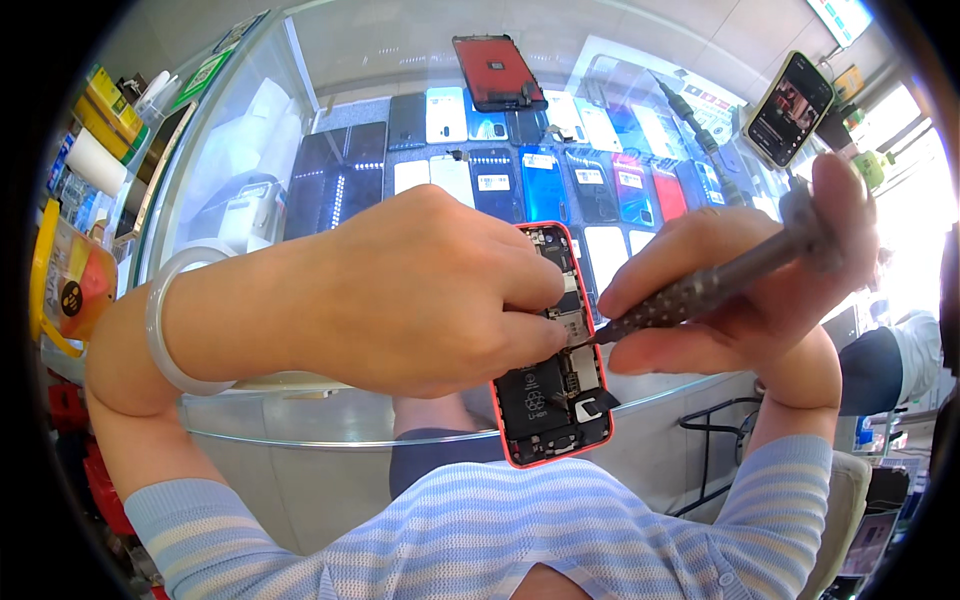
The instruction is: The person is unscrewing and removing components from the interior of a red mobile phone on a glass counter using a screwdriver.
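An opened phone with a red frame [540,414] shows its battery and internal parts below my hands, over the glass counter's front edge. My left hand [420,290] reaches across it with fingers curled and closed over the upper middle; what is at the fingertips is hidden. My left wrist wears a pale bangle [170,340]. My right hand [760,270] grips a dark, knurled screwdriver [700,290] slanting down to the phone's middle, its tip beside my left fingertips.
The glass counter [310,428] shows several phones [545,185] inside. A red-backed device [497,70] lies behind; a lit phone [788,105] stands back right. Jars and boxes [105,110] crowd the left. A seated person [900,370] is partly visible at right.
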`<action>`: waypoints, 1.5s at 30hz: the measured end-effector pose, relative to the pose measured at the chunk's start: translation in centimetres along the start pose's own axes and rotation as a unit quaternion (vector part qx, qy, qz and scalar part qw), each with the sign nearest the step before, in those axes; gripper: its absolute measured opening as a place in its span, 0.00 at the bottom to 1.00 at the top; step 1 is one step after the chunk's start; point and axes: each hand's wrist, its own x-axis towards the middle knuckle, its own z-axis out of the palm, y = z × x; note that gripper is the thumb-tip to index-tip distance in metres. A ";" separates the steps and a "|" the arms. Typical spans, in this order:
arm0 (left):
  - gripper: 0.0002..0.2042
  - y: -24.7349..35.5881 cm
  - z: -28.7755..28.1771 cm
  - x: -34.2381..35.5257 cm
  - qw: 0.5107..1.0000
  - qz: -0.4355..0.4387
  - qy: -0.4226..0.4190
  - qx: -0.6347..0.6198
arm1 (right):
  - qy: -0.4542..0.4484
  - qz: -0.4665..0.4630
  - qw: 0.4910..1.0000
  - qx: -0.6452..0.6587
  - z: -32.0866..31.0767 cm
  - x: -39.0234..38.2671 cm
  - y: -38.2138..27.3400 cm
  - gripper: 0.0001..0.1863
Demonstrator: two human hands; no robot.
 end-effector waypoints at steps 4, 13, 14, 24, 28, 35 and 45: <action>0.07 0.0 0.3 -0.1 1.000 -0.006 0.008 -0.019 | -0.043 0.009 0.999 -0.032 0.4 0.5 -1.5 0.55; 0.07 0.5 -0.5 0.0 0.998 -0.032 -0.054 0.000 | -0.041 0.026 0.998 -0.044 0.8 1.3 -2.2 0.54; 0.08 0.6 -0.6 0.1 0.998 -0.028 -0.061 0.002 | -0.031 0.025 0.998 -0.042 0.9 1.3 -2.0 0.54; 0.05 1.0 -0.6 0.3 0.996 -0.063 -0.061 -0.015 | 0.009 0.028 0.999 -0.024 1.5 1.1 -1.5 0.53; 0.07 0.7 0.5 -0.1 0.999 -0.033 -0.003 0.006 | 0.004 0.041 0.999 -0.023 1.5 1.0 -1.9 0.53; 0.08 0.8 0.2 -0.2 0.999 -0.044 -0.022 -0.008 | 0.019 0.041 0.999 -0.014 1.6 0.9 -1.5 0.53; 0.07 0.8 0.2 0.0 0.998 -0.053 -0.033 -0.010 | 0.041 0.042 0.998 -0.002 1.7 0.5 -1.6 0.52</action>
